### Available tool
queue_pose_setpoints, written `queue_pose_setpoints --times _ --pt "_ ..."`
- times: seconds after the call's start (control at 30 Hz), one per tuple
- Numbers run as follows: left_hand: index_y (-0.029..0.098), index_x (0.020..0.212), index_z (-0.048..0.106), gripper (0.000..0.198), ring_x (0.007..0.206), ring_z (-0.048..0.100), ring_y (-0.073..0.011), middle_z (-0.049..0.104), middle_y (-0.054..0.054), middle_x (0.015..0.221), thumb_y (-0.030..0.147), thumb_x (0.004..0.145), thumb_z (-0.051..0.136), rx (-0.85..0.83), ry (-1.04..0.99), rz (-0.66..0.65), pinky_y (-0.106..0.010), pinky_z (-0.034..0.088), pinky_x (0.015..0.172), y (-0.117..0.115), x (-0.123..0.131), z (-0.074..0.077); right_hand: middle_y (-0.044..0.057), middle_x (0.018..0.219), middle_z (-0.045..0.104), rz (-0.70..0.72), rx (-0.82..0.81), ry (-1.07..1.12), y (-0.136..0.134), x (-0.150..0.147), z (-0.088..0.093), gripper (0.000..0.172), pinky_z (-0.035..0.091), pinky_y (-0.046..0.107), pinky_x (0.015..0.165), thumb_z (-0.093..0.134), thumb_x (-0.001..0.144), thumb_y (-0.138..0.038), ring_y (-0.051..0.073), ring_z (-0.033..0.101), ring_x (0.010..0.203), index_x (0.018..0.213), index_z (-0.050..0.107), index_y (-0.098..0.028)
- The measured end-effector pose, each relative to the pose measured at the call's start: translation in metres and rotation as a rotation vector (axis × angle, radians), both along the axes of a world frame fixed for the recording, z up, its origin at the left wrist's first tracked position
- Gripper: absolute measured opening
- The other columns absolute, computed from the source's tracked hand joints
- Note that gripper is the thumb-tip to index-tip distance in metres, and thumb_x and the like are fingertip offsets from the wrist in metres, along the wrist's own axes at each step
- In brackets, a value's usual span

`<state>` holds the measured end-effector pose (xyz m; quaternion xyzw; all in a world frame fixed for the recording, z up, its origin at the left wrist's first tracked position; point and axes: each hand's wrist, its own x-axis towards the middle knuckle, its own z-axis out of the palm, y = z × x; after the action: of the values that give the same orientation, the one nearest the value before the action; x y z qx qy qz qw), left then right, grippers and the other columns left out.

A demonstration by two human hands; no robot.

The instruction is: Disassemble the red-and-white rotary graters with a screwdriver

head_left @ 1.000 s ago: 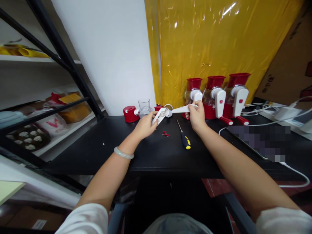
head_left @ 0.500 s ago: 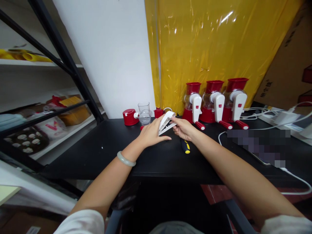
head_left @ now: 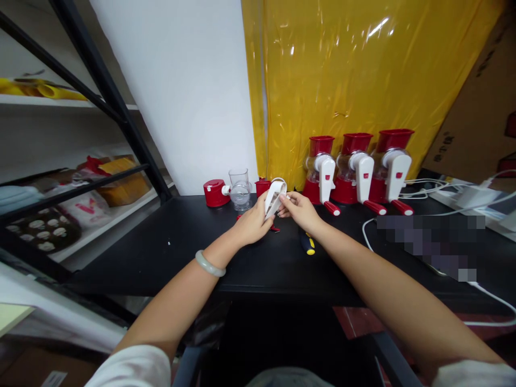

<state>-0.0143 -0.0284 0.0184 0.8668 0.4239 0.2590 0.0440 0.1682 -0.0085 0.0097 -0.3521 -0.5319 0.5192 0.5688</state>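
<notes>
- White part (head_left: 277, 187): elongated, rounded far end, hollow face with dark recesses. Tilted, held up over the tabletop (head_left: 161, 263), around its middle. One piece or two: can't tell.
- Left hand (head_left: 253, 221): mostly closed, wrapped around the part's left side, thumb along the near end.
- Right hand (head_left: 301, 210): fingers curled, thumb and index pinched on the part's right side.
- Red bit (head_left: 275, 229): on the tabletop, just beside the left hand, partly covered by it.
- Screwdriver (head_left: 308, 244): handle shows just below the right wrist; shaft hidden.
- Clear cup (head_left: 239, 188): upright at the back, see-through walls, just right of red base (head_left: 214, 194).
- Red tub (head_left: 262, 186): right of the cup, behind the left hand. Contents hidden.
- Three grinders (head_left: 357, 169): upright in a row at back right, red hoppers on top, white cranks on front. Hopper contents can't be seen.
- Shelf (head_left: 121, 217): outside the tabletop's left end, carries bags and a yellow packet.
- Front edge runs under both forearms. Black surface stretches from left forearm to rack (head_left: 131, 129); one white speck (head_left: 169, 243) on it.
- Right side: grinder handles, white cables (head_left: 423, 185) and a tablet sit close to the right forearm.
</notes>
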Motion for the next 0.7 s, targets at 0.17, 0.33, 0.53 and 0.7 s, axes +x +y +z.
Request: queue_pose_setpoints --times 0.17,0.33,0.53,0.7 --pt "0.012 0.156 0.01 0.077 0.12 0.065 -0.0373 0.053 -0.028 0.143 0.026 0.093 0.052 0.019 -0.013 -0.002 -0.05 0.055 0.093 -0.006 0.006 -0.002 0.0 0.071 0.068 -0.099 0.075 -0.024 0.002 -0.003 -0.004 0.042 0.061 0.023 0.06 0.084 0.071 -0.052 0.012 0.067 0.063 0.09 0.069 -0.017" --pt "0.013 0.157 0.008 0.083 0.13 0.059 -0.038 0.046 -0.029 0.149 0.029 0.092 0.057 0.067 -0.033 0.036 -0.05 0.052 0.1 -0.006 0.008 -0.005 0.004 0.084 0.073 -0.108 0.048 0.035 -0.005 -0.007 0.001 0.041 0.065 0.029 0.072 0.084 0.073 -0.045 0.015 0.072 0.076 0.099 0.071 -0.016" --pt "0.011 0.157 0.006 0.083 0.138 0.052 -0.0409 0.035 -0.032 0.155 0.032 0.094 0.056 0.095 -0.027 0.069 -0.054 0.05 0.103 -0.004 0.007 -0.007 0.004 0.082 0.075 -0.168 0.05 0.053 -0.007 -0.005 0.004 0.049 0.064 0.034 0.079 0.087 0.07 -0.039 0.017 0.074 0.076 0.108 0.064 -0.017" --pt "0.014 0.158 0.005 0.088 0.141 0.048 -0.0406 0.032 -0.032 0.158 0.035 0.093 0.06 0.157 -0.06 0.036 -0.055 0.049 0.106 -0.003 0.008 -0.009 0.008 0.091 0.077 -0.141 0.04 0.023 -0.008 -0.004 0.004 0.046 0.063 0.034 0.08 0.088 0.069 -0.038 0.019 0.075 0.081 0.103 0.067 -0.016"
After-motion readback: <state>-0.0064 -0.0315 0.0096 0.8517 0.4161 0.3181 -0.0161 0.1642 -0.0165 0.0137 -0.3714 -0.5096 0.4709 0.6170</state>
